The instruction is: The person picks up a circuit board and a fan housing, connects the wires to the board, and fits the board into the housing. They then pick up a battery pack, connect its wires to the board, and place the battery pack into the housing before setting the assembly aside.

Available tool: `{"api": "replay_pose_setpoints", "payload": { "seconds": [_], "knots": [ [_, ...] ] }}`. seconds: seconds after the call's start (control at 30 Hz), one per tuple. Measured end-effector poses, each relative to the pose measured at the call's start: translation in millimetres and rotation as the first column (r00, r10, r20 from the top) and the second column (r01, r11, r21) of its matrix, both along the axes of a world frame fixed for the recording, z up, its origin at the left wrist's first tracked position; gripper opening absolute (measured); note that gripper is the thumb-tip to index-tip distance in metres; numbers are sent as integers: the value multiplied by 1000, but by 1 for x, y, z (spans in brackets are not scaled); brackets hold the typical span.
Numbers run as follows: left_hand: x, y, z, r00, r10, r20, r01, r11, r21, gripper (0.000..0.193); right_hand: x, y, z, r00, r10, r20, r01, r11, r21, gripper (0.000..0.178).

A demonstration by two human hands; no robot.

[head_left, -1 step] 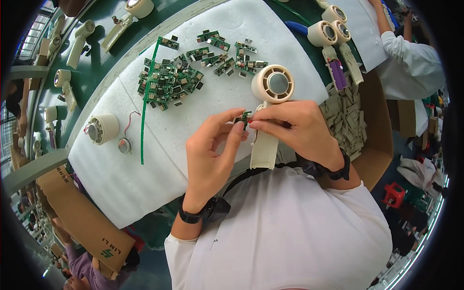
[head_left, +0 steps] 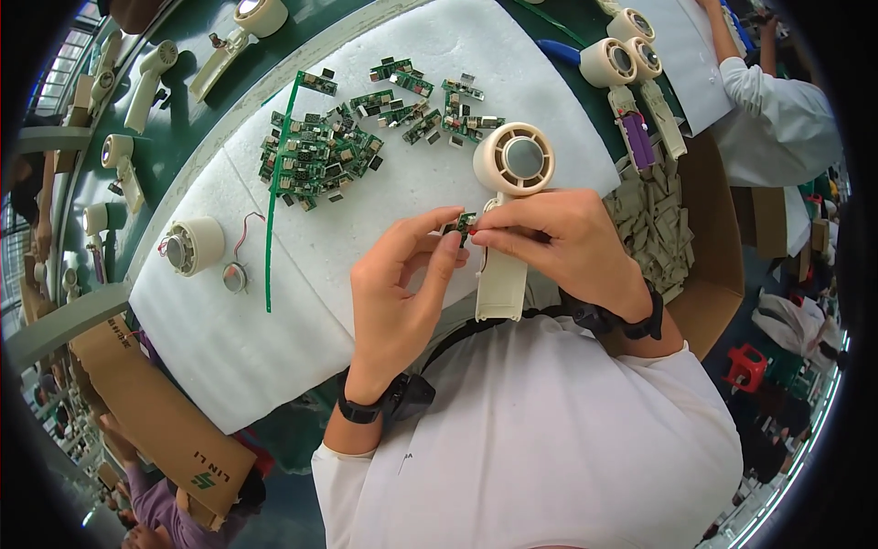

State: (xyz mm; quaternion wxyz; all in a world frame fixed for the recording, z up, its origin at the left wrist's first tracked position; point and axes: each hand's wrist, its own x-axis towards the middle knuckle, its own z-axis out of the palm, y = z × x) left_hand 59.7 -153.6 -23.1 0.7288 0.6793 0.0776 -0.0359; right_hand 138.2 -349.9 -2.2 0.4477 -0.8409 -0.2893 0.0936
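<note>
Nothing clearly moved since earlier: your left hand (head_left: 395,274) pinches a circuit board (head_left: 464,226) just beside the open handle (head_left: 500,288); your right hand (head_left: 572,231) adjoins, grip unclear. Fan head (head_left: 514,159) apparently joined; board not inside.

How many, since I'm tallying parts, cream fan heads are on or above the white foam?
2: left fan head, on the foam; right fan head, just beyond the right hand.

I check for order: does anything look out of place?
Perhaps the silver disc, loose on the white foam at left, red wire trailing: the fan head by the right hand has one in its centre.
</note>
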Motion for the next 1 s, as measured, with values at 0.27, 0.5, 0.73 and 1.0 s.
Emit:
{"api": "replay_pose_setpoints", "payload": {
  "seconds": [0.27, 0.5, 0.73, 1.0],
  "knots": [
    [1, -2, -4, 998, -27, 50, 25, 999, 44, 26, 8, -8, 4, 995, 103, 12, -102, 995, -21, 13],
    [2, -1, -4, 993, -60, 101, 52, 996, 78, 28, 12, -13, 7, 989, 146, -18, -147, 989, -31, 14],
    [3, -8, -5, 964, -1, 267, -53, 980, 194, 32, 8, -11, 7, 985, 117, 128, -111, 993, -50, 13],
    [3, -11, -2, 971, 36, 236, -74, 985, 154, 33, 2, -9, 3, 956, 12, 292, -21, 999, 30, 14]
  ]
}}
